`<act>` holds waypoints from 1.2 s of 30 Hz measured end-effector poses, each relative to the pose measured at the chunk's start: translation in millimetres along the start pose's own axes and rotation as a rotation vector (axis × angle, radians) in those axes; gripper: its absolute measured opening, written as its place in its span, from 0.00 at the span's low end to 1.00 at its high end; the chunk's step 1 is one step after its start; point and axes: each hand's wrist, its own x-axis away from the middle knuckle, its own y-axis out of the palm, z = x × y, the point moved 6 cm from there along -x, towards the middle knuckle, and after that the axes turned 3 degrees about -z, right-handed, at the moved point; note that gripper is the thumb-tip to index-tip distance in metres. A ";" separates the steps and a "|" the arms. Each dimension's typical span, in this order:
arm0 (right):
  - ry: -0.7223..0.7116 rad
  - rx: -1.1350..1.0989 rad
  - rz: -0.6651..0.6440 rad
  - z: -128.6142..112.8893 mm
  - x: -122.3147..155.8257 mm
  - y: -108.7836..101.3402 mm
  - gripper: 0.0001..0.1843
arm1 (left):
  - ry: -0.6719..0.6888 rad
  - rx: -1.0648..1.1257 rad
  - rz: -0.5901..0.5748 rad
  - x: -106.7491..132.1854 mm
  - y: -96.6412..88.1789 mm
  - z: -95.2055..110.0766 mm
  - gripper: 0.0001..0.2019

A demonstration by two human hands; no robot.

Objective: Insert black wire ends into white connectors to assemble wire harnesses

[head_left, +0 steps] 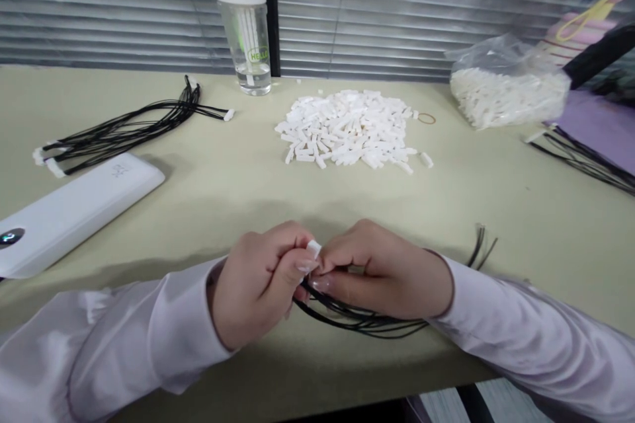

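Note:
Near the table's front edge, my left hand [268, 277] pinches a small white plastic connector [314, 248] between thumb and forefinger. Right against it, my right hand [372, 271] is closed, its thumb and forefinger pinching at the connector where thin black wires [357, 322] meet it. The exact contact is hidden by the fingertips. The wires run below my right hand, pass under the right forearm, and their loose ends show beyond the sleeve.
A pile of white connectors [352, 129] lies ahead. Black wire bundles [163, 115] and a white power bank [79, 211] are on the left. A clear bottle [248, 39] stands at the back. A bag of white pieces [510, 92] sits back right, near more wires [585, 162].

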 end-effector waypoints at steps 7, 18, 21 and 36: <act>0.083 0.524 0.157 3.4 7.3 -25.3 0.08 | -0.125 0.097 0.043 -0.1 1.6 -13.3 0.16; 0.044 -0.264 1.259 8.6 90.6 -145.8 0.07 | -0.459 0.247 0.137 0.6 5.1 -30.9 0.21; 0.064 -0.289 1.334 -2.1 92.3 -136.7 0.13 | -0.472 0.250 0.139 -0.4 5.8 -32.2 0.21; 0.118 0.486 0.611 -12.3 28.0 -40.9 0.04 | -0.569 0.281 0.165 -3.4 3.8 -28.1 0.22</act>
